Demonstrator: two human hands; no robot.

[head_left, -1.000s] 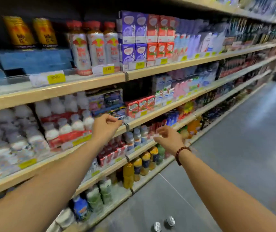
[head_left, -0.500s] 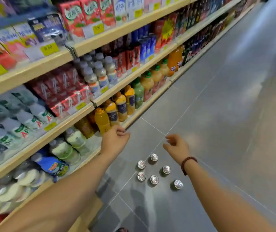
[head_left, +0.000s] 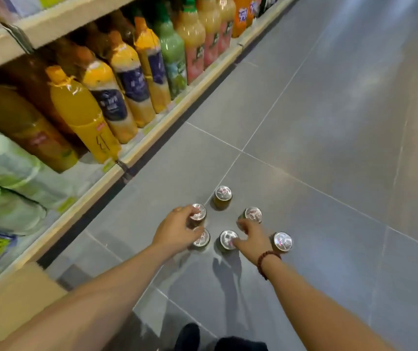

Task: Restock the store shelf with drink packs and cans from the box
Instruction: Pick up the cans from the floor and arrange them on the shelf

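Several silver-topped drink cans stand upright in a loose cluster on the grey floor. My left hand curls round the near-left can, with another can just below its fingers. Spread between two cans, my right hand has its thumb touching a can and a finger reaching toward another can. One can stands farther off and one sits right of my wrist. The bottom shelf runs along the left.
Large juice bottles in orange, yellow, green and pink fill the bottom shelf, with wrapped packs further left. A cardboard box sits at lower left by the shelf base. My shoes show at the bottom. Grey floor tiles stretch right.
My view has dropped from the upper shelves to the floor. Both hands came down from the shelf to the cans, and the left hand has closed round one.
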